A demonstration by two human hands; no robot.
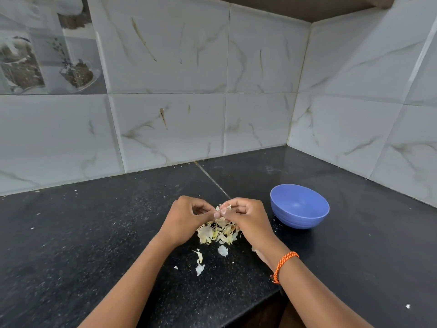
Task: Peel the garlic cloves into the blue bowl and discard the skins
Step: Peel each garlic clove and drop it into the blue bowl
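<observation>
- We pinched one garlic clove [221, 210] between both hands above the black counter [94, 233], the left hand [186, 217] and the right hand [246, 218] meeting fingertip to fingertip at the centre of the frame.
- Our left fingers were curled around the clove's near end; our right thumb and forefinger gripped a flap of papery skin at its top. An orange cord bracelet [285, 265] sat on the right wrist.
- A heap of skins [217, 233] lay directly under the hands, with a few stray flakes [199, 261] at about 6 o'clock from it.
- The blue bowl [299, 209] stood at roughly 3 o'clock from the hands, near but apart; what lay at its bottom we could not tell.
- We judged the step in hand to be stripping this clove, with peeling well along given the size of the heap.
- The next move, as we read it, called for pulling the skin free, dropping it on the heap, then carrying the bare clove right to the bowl.
</observation>
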